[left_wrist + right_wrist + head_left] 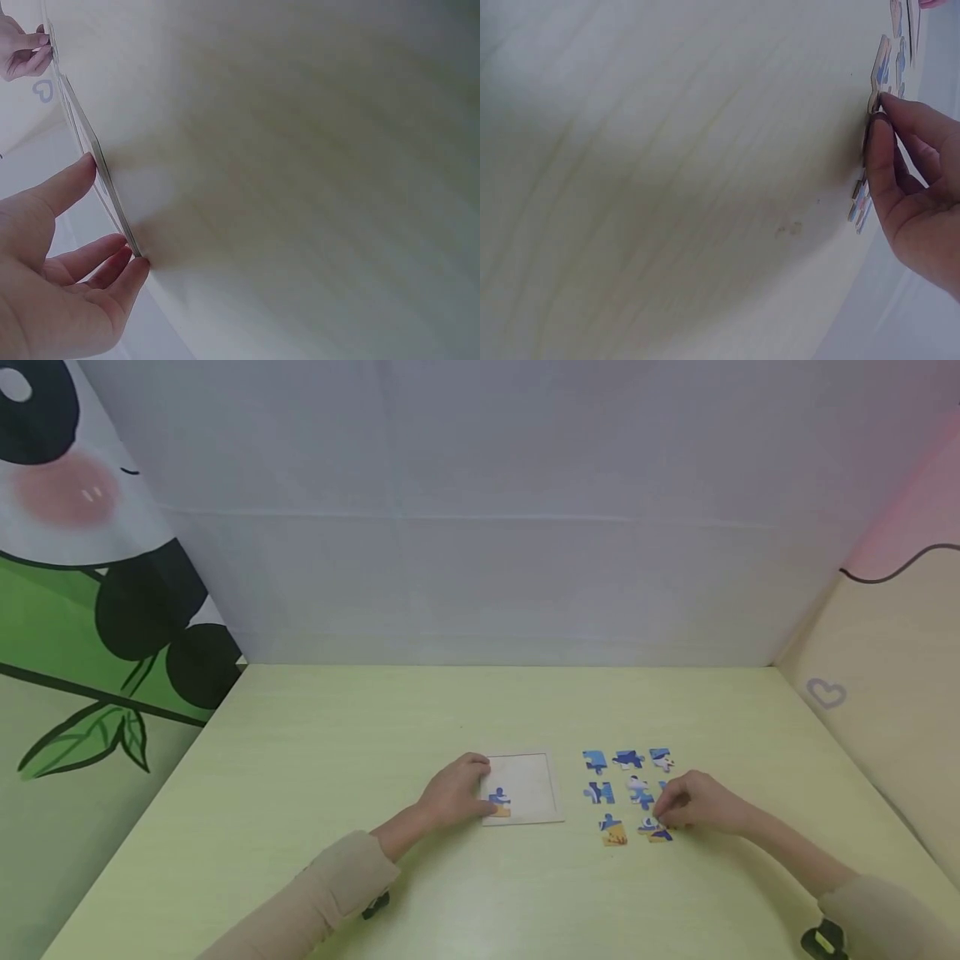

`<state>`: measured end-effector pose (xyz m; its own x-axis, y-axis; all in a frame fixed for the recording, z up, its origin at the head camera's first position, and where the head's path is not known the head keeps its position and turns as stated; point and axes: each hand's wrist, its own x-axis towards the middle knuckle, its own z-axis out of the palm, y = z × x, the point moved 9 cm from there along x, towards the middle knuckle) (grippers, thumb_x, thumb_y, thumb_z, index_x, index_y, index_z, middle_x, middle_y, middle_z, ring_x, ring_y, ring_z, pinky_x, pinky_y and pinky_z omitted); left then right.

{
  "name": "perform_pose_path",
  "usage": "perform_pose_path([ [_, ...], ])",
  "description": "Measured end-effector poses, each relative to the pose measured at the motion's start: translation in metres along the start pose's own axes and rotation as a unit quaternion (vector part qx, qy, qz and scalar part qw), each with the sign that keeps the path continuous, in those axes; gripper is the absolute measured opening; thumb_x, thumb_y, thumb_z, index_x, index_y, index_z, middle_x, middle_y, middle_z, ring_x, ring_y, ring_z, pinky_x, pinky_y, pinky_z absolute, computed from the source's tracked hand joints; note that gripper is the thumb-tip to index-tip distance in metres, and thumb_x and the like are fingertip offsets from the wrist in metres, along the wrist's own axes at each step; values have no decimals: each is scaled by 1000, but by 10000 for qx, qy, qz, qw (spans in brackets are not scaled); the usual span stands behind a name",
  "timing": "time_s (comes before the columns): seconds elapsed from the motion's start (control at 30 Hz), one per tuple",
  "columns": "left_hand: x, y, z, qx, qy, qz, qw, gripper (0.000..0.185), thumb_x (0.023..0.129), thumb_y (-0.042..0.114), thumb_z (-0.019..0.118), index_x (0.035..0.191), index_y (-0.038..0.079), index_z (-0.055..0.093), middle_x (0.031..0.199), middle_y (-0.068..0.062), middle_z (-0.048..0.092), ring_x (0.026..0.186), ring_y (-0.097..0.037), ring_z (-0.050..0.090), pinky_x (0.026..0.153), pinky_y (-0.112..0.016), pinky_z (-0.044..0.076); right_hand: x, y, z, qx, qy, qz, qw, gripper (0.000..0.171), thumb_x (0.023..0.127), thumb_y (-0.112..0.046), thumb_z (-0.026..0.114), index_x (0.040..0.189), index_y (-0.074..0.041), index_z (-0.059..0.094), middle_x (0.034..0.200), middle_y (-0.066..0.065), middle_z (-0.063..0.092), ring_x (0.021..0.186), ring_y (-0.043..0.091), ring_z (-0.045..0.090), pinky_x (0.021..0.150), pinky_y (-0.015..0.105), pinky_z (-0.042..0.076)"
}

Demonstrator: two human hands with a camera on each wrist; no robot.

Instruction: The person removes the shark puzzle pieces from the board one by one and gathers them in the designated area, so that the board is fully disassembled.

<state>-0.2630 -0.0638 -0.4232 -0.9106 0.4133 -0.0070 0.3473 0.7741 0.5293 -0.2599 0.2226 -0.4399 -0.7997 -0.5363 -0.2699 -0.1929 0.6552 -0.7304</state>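
Note:
A thin white square puzzle board [527, 787] lies flat on the table, with one blue-and-yellow puzzle piece [499, 798] at its front left corner. Thumb and fingers of my left hand [457, 789] grip the board's left side; the left wrist view shows this hand [67, 262] at the board's edge [114, 196]. To the right, my right hand [701, 803] pinches a puzzle piece [874, 102] between thumb and finger, low over the loose pieces. My fingers partly hide it. Just below the fingertips lies a blue-and-yellow piece [657, 833].
Several loose puzzle pieces [599, 792] lie in rough rows right of the board, among them a yellow-and-blue one [613, 832] in front. A pale yellow table [360, 718] carries everything. A grey wall [480, 585] closes the back, and printed panels [885, 652] flank both sides.

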Motion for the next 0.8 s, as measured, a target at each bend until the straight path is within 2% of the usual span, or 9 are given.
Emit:
perform_pose_path([
  [0.37, 0, 0, 0, 60, -7, 16, 10000, 55, 71, 21, 75, 115, -8, 57, 121, -16, 53, 112, -32, 50, 94, -41, 41, 6, -8, -4, -87, 39, -6, 10000, 10, 79, -9, 67, 88, -3, 67, 78, 1, 64, 63, 11, 54, 54, 23, 48],
  [0.6, 0, 2, 1, 105, -25, 66, 9999, 54, 72, 20, 75, 114, -9, 57, 120, -17, 52, 111, -32, 51, 92, -41, 42, 24, -45, -10, -419, 162, -513, 9977, 10, 79, -6, 66, 89, -2, 67, 83, 2, 65, 71, 10, 57, 62, 23, 51],
  [0.8, 1, 0, 0, 77, -71, 23, 9999, 55, 72, 21, 75, 115, -9, 56, 120, -18, 52, 111, -32, 50, 93, -42, 41, 51, -78, 3, -391, 216, -1009, 9939, 11, 80, -5, 66, 89, -1, 67, 81, 1, 66, 73, 8, 60, 69, 22, 50],
])
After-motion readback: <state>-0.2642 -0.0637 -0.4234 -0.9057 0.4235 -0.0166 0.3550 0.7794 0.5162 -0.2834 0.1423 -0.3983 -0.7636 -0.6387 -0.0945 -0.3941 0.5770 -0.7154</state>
